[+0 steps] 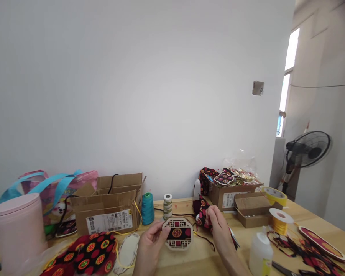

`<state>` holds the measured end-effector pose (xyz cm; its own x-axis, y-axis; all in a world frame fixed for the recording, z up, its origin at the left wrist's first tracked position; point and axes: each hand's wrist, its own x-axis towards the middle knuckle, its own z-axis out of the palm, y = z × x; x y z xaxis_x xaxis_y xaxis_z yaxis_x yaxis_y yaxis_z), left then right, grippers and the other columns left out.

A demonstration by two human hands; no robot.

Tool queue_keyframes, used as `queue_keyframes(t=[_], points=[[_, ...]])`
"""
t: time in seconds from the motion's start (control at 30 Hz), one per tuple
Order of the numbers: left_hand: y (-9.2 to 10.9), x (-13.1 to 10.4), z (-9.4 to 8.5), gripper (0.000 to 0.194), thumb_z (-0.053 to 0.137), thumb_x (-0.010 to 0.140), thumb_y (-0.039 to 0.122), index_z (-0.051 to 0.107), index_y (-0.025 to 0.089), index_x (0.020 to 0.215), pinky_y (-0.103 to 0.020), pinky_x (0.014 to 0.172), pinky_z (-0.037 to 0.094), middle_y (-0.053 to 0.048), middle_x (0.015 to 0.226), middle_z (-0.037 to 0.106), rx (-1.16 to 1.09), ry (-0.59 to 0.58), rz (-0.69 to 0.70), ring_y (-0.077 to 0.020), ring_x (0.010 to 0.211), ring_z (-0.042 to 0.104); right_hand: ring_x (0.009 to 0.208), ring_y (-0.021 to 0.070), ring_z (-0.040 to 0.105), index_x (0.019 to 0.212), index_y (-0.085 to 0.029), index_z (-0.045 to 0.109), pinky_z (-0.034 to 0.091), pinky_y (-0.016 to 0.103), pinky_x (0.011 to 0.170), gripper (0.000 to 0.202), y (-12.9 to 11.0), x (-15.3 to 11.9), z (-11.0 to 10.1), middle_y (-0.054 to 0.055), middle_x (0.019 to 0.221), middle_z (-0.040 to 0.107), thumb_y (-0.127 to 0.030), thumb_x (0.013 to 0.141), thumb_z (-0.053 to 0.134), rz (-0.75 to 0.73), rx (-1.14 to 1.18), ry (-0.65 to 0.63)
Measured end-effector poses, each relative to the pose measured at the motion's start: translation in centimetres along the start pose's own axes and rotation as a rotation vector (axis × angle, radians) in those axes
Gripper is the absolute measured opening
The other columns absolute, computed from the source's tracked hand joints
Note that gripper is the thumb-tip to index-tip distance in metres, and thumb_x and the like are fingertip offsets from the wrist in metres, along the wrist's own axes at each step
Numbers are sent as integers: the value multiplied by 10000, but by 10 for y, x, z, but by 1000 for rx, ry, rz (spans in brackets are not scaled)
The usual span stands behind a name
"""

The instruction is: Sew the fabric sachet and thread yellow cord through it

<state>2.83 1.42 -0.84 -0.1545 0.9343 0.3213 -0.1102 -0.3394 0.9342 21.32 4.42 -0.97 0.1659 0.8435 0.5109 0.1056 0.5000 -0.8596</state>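
My left hand (153, 245) grips the left edge of a lattice-framed ornament (176, 234), its thumb lying on the front. The ornament is held upright; it has a pale cut-out border and a dark band of patterned fabric across the middle. My right hand (217, 226) is closed in a pinch to the right of it, and what its fingers hold is hidden. Just behind that hand is dark patterned fabric (202, 211); I cannot tell whether they touch. A bit of yellow cord (199, 234) shows beside the ornament's right edge.
An opened cardboard box (106, 211), a teal thread cone (147, 209) and a striped spool (168, 207) stand behind. At left are patterned fabric (94, 253) and a pink canister (17, 234). On the right stand a clear bottle (260, 253), a yellow cord spool (280, 220) and a filled box (230, 195).
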Motion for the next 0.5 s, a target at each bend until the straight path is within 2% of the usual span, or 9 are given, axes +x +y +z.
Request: queue_keyframes(t=[0.13, 0.27, 0.37, 0.43, 0.5], points=[[0, -1, -1, 215, 684, 622, 314, 694, 206, 808, -221, 699, 486, 8, 732, 695, -260, 0, -107, -147, 734, 615, 457, 114, 293, 541, -222, 342, 249, 229, 431, 403, 2, 1, 3, -66, 504, 304, -542, 781, 381, 51, 81, -5], [2, -1, -3, 164, 693, 628, 225, 685, 193, 789, -239, 700, 508, -10, 737, 716, -663, 56, -233, -153, 733, 644, 432, 97, 264, 486, -201, 386, 208, 226, 420, 415, -9, -2, 7, -67, 461, 315, -506, 758, 463, 60, 167, -90], [5, 0, -3, 169, 621, 679, 101, 682, 190, 810, -237, 713, 513, -33, 794, 720, -917, 110, -276, -146, 770, 647, 458, 104, 371, 453, -176, 509, 287, 221, 453, 366, -23, -8, 7, -30, 470, 452, -462, 653, 616, 67, 255, -285], [6, 0, -3, 234, 502, 755, 63, 683, 202, 808, -243, 690, 522, -29, 784, 722, -1043, 128, -316, -138, 753, 653, 477, 126, 457, 473, -176, 573, 355, 240, 477, 356, -29, -16, 6, -3, 493, 532, -508, 500, 700, 82, 325, -462], [8, -1, -2, 356, 372, 822, 61, 688, 215, 769, -257, 658, 533, -11, 728, 722, -1124, 146, -358, -129, 697, 660, 461, 144, 494, 466, -184, 576, 396, 279, 481, 451, -31, -23, 5, 4, 471, 540, -615, 382, 678, 125, 449, -693]])
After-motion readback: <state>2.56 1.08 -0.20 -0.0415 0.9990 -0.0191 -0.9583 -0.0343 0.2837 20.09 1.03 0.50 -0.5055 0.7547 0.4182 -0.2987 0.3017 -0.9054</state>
